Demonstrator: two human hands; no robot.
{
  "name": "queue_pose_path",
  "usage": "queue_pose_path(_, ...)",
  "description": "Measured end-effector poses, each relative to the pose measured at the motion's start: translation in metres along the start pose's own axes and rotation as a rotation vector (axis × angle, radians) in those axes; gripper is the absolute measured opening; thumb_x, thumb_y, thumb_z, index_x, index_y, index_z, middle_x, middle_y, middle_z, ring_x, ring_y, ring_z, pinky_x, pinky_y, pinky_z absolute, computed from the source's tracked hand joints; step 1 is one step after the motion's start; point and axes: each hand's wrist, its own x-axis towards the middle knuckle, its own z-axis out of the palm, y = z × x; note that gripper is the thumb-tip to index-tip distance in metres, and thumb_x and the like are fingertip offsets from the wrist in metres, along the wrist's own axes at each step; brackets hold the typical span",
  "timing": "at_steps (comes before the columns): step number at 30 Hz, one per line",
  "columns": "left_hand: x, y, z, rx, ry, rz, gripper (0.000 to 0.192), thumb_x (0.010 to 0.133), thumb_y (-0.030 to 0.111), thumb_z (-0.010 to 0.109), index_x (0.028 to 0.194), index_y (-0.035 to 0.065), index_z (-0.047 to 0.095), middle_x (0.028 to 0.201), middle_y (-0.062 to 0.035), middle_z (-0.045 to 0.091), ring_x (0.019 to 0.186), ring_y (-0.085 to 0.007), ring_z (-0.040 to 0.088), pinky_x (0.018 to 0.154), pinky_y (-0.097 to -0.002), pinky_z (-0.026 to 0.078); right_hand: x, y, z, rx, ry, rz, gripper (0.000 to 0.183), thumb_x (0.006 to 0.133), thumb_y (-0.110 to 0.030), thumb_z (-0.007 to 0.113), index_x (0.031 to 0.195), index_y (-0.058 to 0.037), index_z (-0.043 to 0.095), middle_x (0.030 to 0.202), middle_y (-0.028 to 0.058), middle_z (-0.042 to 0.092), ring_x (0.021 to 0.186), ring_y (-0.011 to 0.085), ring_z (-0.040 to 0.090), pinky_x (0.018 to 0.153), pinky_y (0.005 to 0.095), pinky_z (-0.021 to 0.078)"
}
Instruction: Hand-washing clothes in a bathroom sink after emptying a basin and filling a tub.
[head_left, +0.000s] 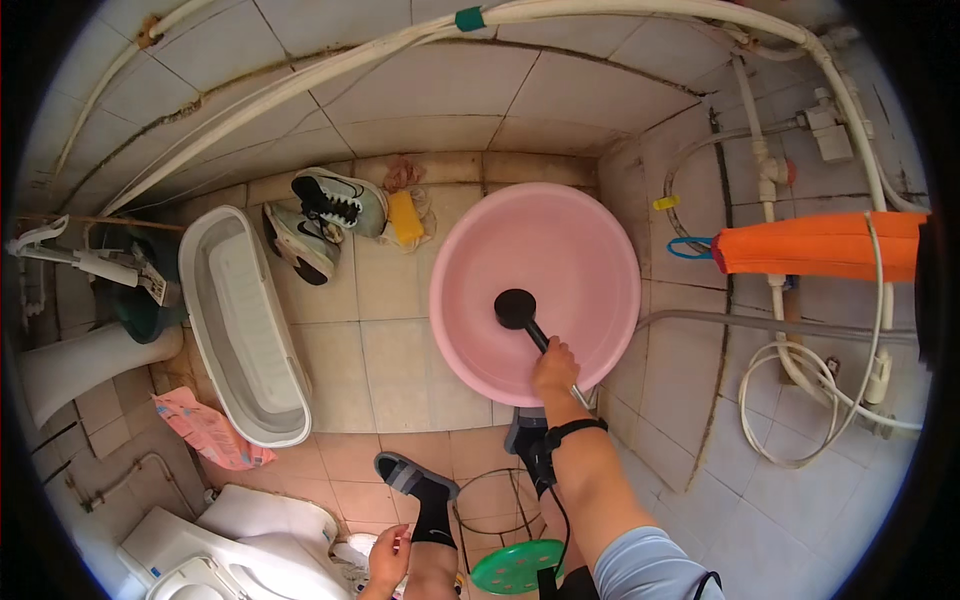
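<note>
My right hand (556, 368) grips the handle of a black shower head (516, 309), holding it over a round pink plastic basin (442, 345). The basin stands on the tiled floor by the right wall; whether it holds water is hard to tell. Beside my leg, low in the view, my left hand (390, 556) has loosely bent fingers and nothing visible in it. Left of the basin are a pair of sneakers (341, 201), one leaning against the other. Next to them a yellow sponge (406, 218) lies on a pale mesh cloth.
A long grey-white plastic tub (295, 360) stands on the left, beside a pink plastic packet (210, 431). A white toilet (247, 555) is at lower left. Near my feet is a stool with a green seat (517, 566). Hoses, pipes and an orange cloth item (817, 246) line the right wall.
</note>
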Motion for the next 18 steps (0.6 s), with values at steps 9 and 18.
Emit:
queue_pose_path(9, 0.011, 0.012, -0.005, -0.125, 0.017, -0.017, 0.025, 0.092, 0.02, 0.052, 0.109, 0.0023, 0.058, 0.092, -0.0112, 0.065, 0.075, -0.0168, 0.065, 0.066, -0.0268, 0.05, 0.009, 0.0, -0.023, 0.031, -0.103, 0.005, 0.046, 0.081, -0.031, 0.06, 0.118, -0.0104, 0.044, 0.103, 0.0105, 0.055, 0.098, 0.0299, 0.057, 0.079, 0.0471, 0.0452)
queue_pose_path(18, 0.013, 0.032, -0.014, -0.185, 0.063, -0.011, 0.024, 0.091, 0.018, 0.052, 0.107, 0.0014, 0.059, 0.089, -0.0098, 0.065, 0.077, -0.0155, 0.064, 0.067, -0.0267, 0.05, 0.001, -0.003, -0.048, 0.202, -0.031, 0.001, 0.064, 0.078, -0.038, 0.062, 0.131, -0.0096, 0.038, 0.118, 0.0131, 0.051, 0.109, 0.0302, 0.049, 0.086, 0.0477, 0.0416)
